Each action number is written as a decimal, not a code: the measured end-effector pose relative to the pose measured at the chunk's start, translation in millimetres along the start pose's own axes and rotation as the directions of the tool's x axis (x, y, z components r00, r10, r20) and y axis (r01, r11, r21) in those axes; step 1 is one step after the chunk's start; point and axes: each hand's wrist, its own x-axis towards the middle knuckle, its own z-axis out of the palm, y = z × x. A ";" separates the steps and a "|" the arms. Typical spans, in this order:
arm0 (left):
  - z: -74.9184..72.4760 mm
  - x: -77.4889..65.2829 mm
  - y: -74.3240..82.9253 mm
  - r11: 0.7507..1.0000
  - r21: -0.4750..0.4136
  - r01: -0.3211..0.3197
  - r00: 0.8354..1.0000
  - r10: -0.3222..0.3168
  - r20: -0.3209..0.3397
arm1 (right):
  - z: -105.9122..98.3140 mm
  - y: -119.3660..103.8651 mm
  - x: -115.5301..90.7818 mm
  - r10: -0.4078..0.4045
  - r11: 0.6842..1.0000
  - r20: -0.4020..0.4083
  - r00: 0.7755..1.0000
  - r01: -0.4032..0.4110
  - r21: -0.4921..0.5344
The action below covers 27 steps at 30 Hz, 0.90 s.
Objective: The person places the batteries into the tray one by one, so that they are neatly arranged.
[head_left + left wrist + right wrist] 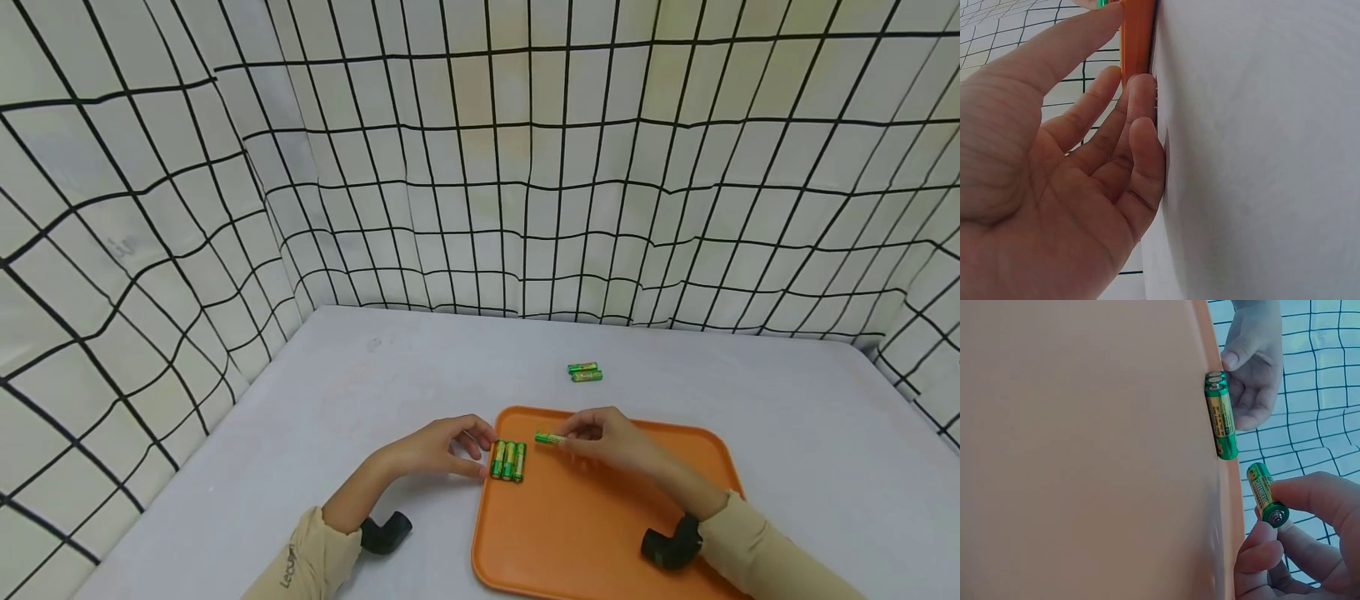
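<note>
My right hand pinches a green and gold battery between thumb and fingertips, above the orange tray. To its left, three matching batteries lie side by side along the tray's left rim. My left hand is at that rim with fingers relaxed and slightly bent, the thumb and fingertips right by the row. In the left wrist view its palm shows with nothing held, fingertips close to the tray's edge and the table.
Two more green batteries lie on the white table beyond the tray's far rim. A black wrist mount is at each forearm. White walls with a black grid enclose the back and sides.
</note>
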 end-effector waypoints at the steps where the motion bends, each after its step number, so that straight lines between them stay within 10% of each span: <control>1: 0.0 -0.1 0.2 1.000 0.001 0.000 1.000 0.000 0.000 | 0.9 -0.8 -0.9 -0.007 1.000 0.009 1.000 0.007 0.007; 27: 0.9 -0.3 2.5 1.000 -0.003 0.008 1.000 -0.008 0.001 | 17.2 9.7 -0.7 -0.093 0.988 -0.020 0.995 0.090 -0.129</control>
